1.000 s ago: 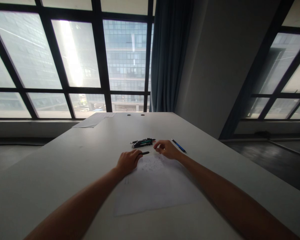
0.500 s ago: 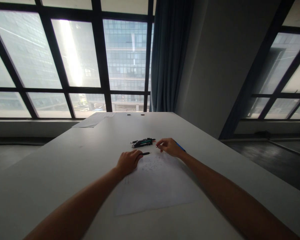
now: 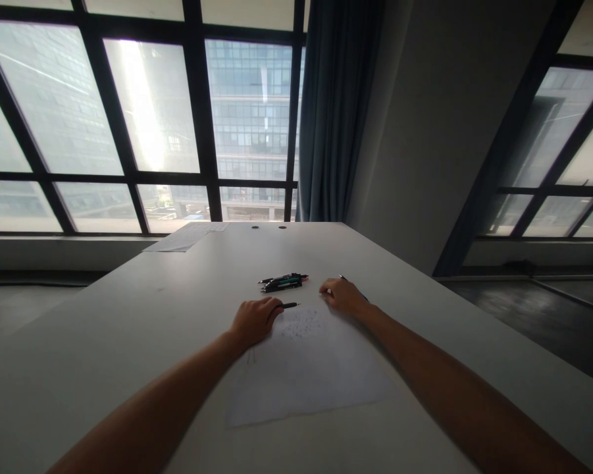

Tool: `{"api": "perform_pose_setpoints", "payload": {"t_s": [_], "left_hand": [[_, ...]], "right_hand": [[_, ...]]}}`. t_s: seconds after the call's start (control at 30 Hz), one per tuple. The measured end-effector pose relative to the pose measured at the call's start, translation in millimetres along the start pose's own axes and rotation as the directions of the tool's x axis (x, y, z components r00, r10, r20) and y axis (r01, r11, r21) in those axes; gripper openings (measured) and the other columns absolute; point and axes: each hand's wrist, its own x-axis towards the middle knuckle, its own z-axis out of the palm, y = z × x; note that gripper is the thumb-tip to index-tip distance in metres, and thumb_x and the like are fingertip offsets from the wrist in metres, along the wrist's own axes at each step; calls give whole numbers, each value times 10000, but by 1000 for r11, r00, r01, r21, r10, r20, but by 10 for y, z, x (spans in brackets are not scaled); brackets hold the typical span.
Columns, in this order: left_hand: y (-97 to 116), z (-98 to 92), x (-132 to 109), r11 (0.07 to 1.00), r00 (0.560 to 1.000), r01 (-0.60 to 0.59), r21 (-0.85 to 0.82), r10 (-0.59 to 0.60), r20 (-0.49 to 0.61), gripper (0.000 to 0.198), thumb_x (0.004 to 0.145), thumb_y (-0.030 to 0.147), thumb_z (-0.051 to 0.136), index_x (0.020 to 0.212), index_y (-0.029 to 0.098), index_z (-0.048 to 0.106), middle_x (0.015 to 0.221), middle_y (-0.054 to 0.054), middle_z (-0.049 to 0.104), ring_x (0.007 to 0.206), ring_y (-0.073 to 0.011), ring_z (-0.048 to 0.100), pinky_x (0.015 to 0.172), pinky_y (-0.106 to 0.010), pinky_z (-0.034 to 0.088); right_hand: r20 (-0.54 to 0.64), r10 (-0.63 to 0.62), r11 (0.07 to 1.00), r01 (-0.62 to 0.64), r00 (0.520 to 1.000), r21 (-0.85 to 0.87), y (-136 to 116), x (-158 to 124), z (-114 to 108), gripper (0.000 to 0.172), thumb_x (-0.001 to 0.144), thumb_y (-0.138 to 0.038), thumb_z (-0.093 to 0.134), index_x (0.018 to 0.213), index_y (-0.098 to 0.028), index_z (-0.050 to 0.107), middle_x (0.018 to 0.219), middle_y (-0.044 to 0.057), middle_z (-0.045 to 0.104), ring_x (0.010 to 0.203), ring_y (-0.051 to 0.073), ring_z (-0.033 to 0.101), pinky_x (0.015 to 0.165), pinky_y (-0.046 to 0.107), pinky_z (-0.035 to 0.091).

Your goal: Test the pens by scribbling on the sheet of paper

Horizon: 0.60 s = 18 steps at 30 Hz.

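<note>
My left hand is closed around a black pen, resting at the upper left edge of a white sheet of paper. The pen's tip points right, above small dark marks on the sheet. My right hand is by the upper right of the paper, its fingers curled and drawn together. Whatever they pinch, if anything, is hidden. Just behind that hand a slim pen with a dark end shows, partly covered. Between and beyond both hands lies a small bunch of pens, black and green.
The long white table runs toward the windows. Some printed sheets lie at its far left edge. Two dark round discs sit at the far end. A blue curtain hangs beyond.
My right hand has moved right and slightly toward me, away from the bunch of pens, uncovering the far end of the pen behind it. My left hand stays with its pen.
</note>
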Motion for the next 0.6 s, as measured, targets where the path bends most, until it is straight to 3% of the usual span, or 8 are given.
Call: {"api": "perform_pose_setpoints", "payload": {"t_s": [0.3, 0.43, 0.5, 0.6], "left_hand": [[1, -2, -2, 1000, 1000, -8, -3, 8, -10, 327, 969, 386, 362, 1042, 228, 639, 966, -42, 714, 773, -178, 666, 642, -262, 471], [2, -3, 0, 1000, 1000, -4, 1, 4, -2, 321, 970, 388, 365, 1041, 233, 637, 964, -35, 713, 779, -181, 666, 640, -262, 471], [4, -5, 0, 1000, 1000, -4, 3, 4, 0, 322, 970, 394, 364, 1038, 237, 637, 964, -34, 712, 781, -183, 666, 640, -262, 470], [6, -9, -6, 1000, 1000, 1, 3, -1, -10, 314, 969, 392, 371, 1041, 239, 634, 969, -32, 712, 788, -181, 668, 645, -259, 467]], "right_hand": [[4, 8, 1000, -8, 1000, 19, 13, -10, -10, 185, 811, -145, 572, 936, -179, 705, 1012, 59, 692, 760, 146, 631, 744, 246, 458], [-112, 30, 999, -26, 993, 34, -38, -3, -80, 210, 829, -149, 547, 975, -177, 695, 1075, 68, 661, 757, 138, 623, 739, 252, 462], [-135, 2, 993, 14, 991, 118, -110, -1, -118, 195, 845, -171, 543, 970, -174, 692, 1064, 71, 659, 717, 126, 616, 716, 252, 470], [-25, -118, 937, 120, 993, 327, -276, -3, -139, 172, 837, -269, 603, 936, -166, 700, 962, 65, 683, 681, 125, 615, 657, 246, 484]]}}
